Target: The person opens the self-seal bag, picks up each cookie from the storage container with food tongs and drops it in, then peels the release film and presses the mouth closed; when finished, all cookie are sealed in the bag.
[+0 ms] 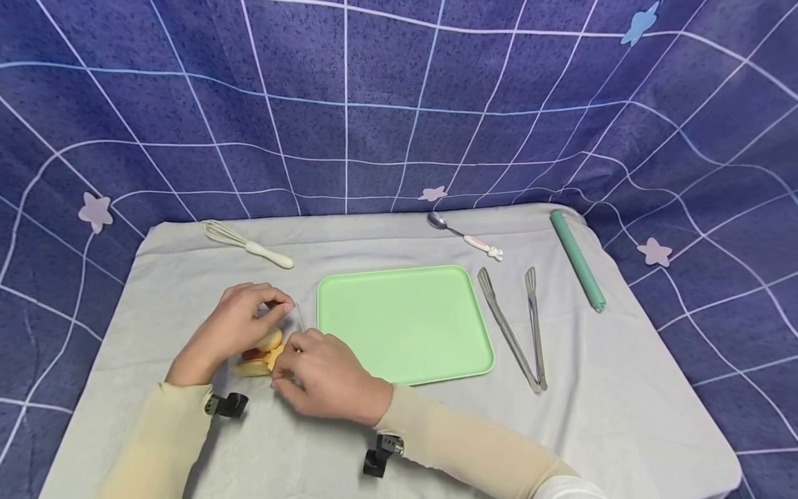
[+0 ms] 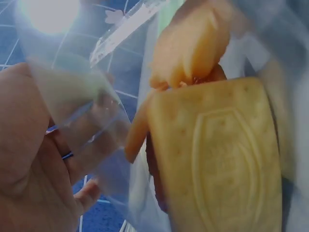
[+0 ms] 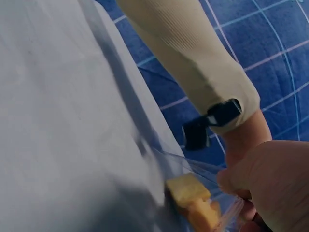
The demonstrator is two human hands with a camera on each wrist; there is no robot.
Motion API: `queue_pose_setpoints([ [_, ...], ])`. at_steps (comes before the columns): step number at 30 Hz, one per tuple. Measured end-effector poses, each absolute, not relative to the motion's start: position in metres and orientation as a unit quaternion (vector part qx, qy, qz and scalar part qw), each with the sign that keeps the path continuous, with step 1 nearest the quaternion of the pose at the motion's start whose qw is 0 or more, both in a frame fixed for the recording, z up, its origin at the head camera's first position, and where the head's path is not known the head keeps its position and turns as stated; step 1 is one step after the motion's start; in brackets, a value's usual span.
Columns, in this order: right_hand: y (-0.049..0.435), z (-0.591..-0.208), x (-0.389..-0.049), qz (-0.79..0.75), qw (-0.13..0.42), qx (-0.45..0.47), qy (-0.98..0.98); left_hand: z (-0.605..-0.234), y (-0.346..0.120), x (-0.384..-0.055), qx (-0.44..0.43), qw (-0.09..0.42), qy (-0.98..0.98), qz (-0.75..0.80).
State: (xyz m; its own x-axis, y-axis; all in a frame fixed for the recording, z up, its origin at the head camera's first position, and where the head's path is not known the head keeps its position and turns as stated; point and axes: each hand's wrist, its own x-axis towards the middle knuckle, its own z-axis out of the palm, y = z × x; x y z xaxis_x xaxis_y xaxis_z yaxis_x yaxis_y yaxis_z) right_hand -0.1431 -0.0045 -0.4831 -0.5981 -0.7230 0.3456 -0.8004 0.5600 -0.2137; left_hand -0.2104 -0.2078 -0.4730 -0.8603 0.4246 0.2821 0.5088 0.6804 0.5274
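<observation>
A clear plastic bag [image 1: 300, 317] with a ribbed strip along its mouth stands between the two hands. My left hand [image 1: 240, 322] pinches one end of its upper edge between thumb and fingers. Lower down, my right hand [image 1: 330, 371] grips the near end of that edge, its fingertips partly hidden. Inside the bag, a rectangular yellow biscuit [image 2: 217, 154] with a stamped pattern fills much of the left wrist view. Behind it show an orange-yellow food piece [image 2: 190, 46] and something brown, mostly hidden. The right wrist view also has the biscuit [image 3: 187, 188] below the left sleeve.
Right of the hands lies a light green tray [image 1: 405, 326]. Metal tongs [image 1: 514, 339] are spread beside it, with a green stick-like tube [image 1: 576, 260] farther right. At the back are a cream whisk [image 1: 249, 244] and a spoon [image 1: 464, 235] with a rabbit-shaped handle end.
</observation>
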Motion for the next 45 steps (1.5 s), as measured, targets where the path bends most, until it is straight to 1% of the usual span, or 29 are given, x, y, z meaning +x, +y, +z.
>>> queue_pose_setpoints([
  [4,0.004,-0.483,-0.149,0.180,0.105,0.422,-0.882,-0.474,-0.205,-0.212,-0.249,0.051,-0.911,-0.325],
  [8,0.013,-0.484,-0.158,0.204,0.086,0.409,-0.886,-0.475,-0.204,-0.212,-0.249,0.041,-0.910,-0.328],
  [11,0.018,-0.483,-0.168,0.235,0.079,0.374,-0.894,-0.476,-0.202,-0.212,-0.256,0.044,-0.910,-0.324],
  [16,0.022,-0.479,-0.188,0.267,0.093,0.294,-0.913,-0.476,-0.201,-0.211,-0.257,0.040,-0.908,-0.328],
  [19,0.021,-0.479,-0.196,0.271,0.098,0.270,-0.919,-0.476,-0.201,-0.210,-0.253,0.030,-0.908,-0.333],
  [23,0.018,-0.480,-0.201,0.269,0.100,0.262,-0.921,-0.474,-0.200,-0.208,-0.258,0.024,-0.904,-0.339],
  [29,0.011,-0.477,-0.203,0.249,0.120,0.265,-0.924,-0.473,-0.199,-0.206,-0.283,0.047,-0.894,-0.345],
  [34,0.009,-0.478,-0.206,0.227,0.138,0.274,-0.924,-0.471,-0.197,-0.205,-0.293,0.048,-0.890,-0.346],
  [38,0.012,-0.479,-0.209,0.243,0.120,0.279,-0.921,-0.470,-0.197,-0.203,-0.295,0.047,-0.890,-0.344],
  [45,0.022,-0.480,-0.212,0.315,0.037,0.261,-0.912,-0.473,-0.201,-0.199,-0.292,0.052,-0.893,-0.339],
])
